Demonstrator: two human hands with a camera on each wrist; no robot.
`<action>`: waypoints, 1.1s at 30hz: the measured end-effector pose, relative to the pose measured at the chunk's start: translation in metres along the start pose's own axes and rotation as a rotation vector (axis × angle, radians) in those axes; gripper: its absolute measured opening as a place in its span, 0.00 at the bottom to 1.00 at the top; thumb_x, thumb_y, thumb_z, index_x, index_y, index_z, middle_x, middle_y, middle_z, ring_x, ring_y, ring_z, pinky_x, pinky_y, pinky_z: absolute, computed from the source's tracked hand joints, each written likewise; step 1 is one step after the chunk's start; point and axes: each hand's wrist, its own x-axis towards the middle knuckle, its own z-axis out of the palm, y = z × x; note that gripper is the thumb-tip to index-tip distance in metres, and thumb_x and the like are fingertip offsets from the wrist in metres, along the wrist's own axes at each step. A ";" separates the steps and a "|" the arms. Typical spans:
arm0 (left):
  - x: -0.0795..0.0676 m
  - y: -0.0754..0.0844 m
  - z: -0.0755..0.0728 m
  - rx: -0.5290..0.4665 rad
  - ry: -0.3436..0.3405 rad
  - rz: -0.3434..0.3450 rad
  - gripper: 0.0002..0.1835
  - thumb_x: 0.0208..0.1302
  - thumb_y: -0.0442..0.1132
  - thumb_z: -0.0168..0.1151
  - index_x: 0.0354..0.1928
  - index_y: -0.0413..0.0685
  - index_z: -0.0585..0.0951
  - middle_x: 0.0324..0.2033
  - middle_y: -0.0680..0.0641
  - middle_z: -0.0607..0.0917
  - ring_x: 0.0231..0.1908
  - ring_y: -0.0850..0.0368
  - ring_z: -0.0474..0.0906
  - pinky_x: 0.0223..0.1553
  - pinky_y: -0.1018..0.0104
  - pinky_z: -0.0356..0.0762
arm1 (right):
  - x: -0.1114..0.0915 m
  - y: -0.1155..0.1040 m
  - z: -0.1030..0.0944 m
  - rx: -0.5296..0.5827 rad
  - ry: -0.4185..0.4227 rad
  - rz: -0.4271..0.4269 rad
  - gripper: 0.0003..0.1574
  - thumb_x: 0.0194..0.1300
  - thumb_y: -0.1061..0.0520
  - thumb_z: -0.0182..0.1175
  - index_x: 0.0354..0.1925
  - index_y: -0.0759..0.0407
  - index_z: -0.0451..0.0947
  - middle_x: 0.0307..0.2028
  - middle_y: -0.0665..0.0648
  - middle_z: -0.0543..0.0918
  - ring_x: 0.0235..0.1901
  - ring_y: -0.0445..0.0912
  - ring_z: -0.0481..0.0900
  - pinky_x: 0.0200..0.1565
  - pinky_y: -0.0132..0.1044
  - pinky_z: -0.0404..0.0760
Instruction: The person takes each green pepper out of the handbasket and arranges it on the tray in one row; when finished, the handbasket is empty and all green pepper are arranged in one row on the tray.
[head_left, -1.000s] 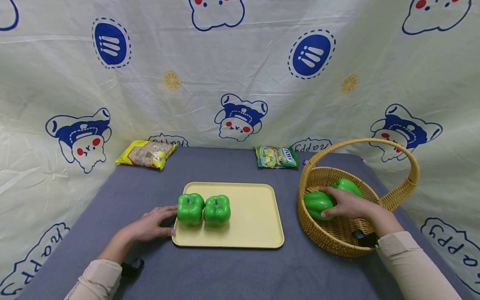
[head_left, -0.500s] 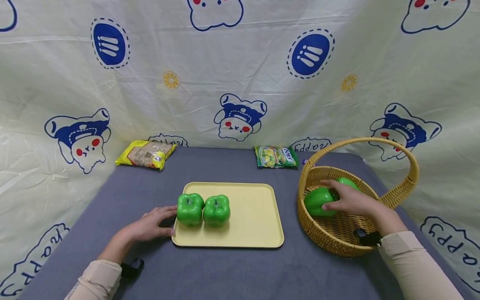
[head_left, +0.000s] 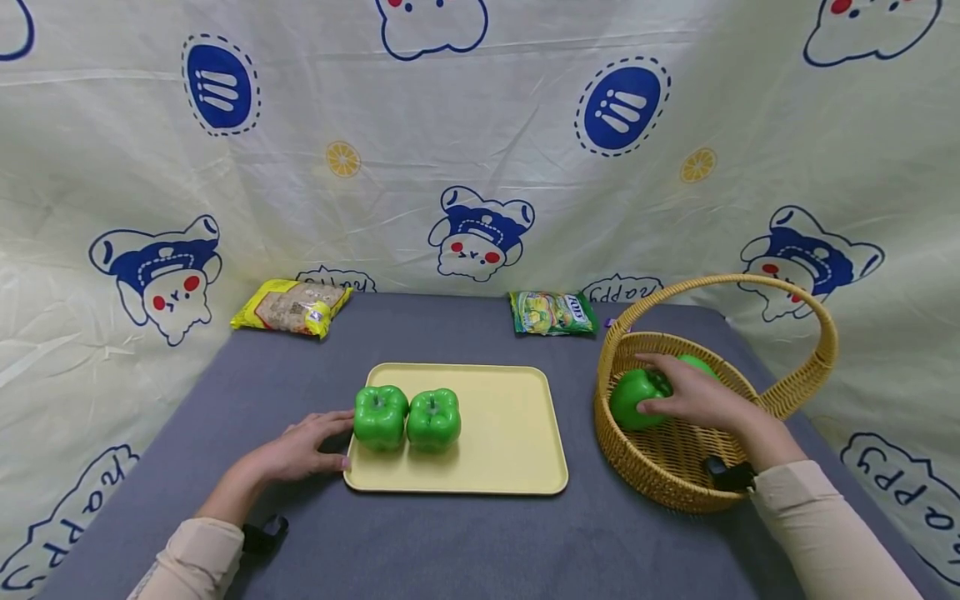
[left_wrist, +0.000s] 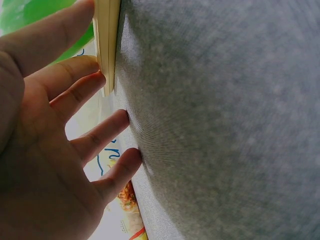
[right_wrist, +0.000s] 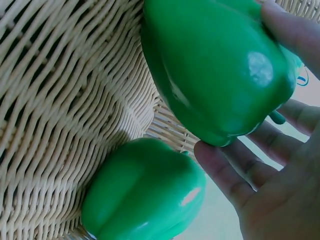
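Observation:
Inside the wicker basket (head_left: 660, 492) my right hand (head_left: 697, 396) holds a green bell pepper (right_wrist: 220, 70), thumb on one side and fingers round the stem end. A second green bell pepper (right_wrist: 145, 192) lies beside it in the basket, partly behind the hand in the head view. My left hand (head_left: 303, 450) rests at the left edge of a pale yellow tray (head_left: 502, 433), its thumb and fingertips touching the rim and its fingers spread. Two green bell peppers (head_left: 380, 418) stand side by side on the tray's left half.
A yellow snack bag (head_left: 292, 308) lies at the back left of the grey table (head_left: 450, 542). Near the back, a green snack packet (head_left: 553, 314) lies just left of the basket. The basket's tall handle (head_left: 817, 350) arches over the right forearm's side. A printed curtain hangs behind.
The right hand has shifted its hold on the bell pepper in the basket, and that pepper has turned. The left hand, tray and its two peppers have stayed in place.

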 end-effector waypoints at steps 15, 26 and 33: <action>0.001 0.001 -0.001 0.008 -0.004 -0.004 0.37 0.59 0.51 0.64 0.66 0.40 0.67 0.68 0.37 0.64 0.65 0.32 0.57 0.56 0.28 0.53 | 0.002 -0.007 0.003 0.043 -0.005 -0.042 0.47 0.58 0.43 0.65 0.67 0.63 0.60 0.63 0.68 0.69 0.60 0.62 0.69 0.55 0.58 0.69; 0.001 0.001 -0.002 0.009 -0.005 -0.004 0.37 0.59 0.51 0.64 0.67 0.40 0.66 0.68 0.37 0.64 0.65 0.32 0.57 0.56 0.28 0.53 | 0.001 -0.007 0.004 0.083 -0.016 -0.028 0.47 0.60 0.40 0.62 0.68 0.62 0.59 0.64 0.68 0.67 0.60 0.62 0.69 0.55 0.59 0.70; 0.000 0.001 -0.001 0.011 0.000 0.006 0.37 0.59 0.51 0.64 0.66 0.40 0.67 0.68 0.37 0.64 0.65 0.32 0.58 0.55 0.28 0.54 | 0.001 -0.006 0.003 0.089 -0.009 -0.029 0.46 0.61 0.40 0.62 0.68 0.62 0.60 0.63 0.66 0.68 0.58 0.59 0.72 0.53 0.55 0.72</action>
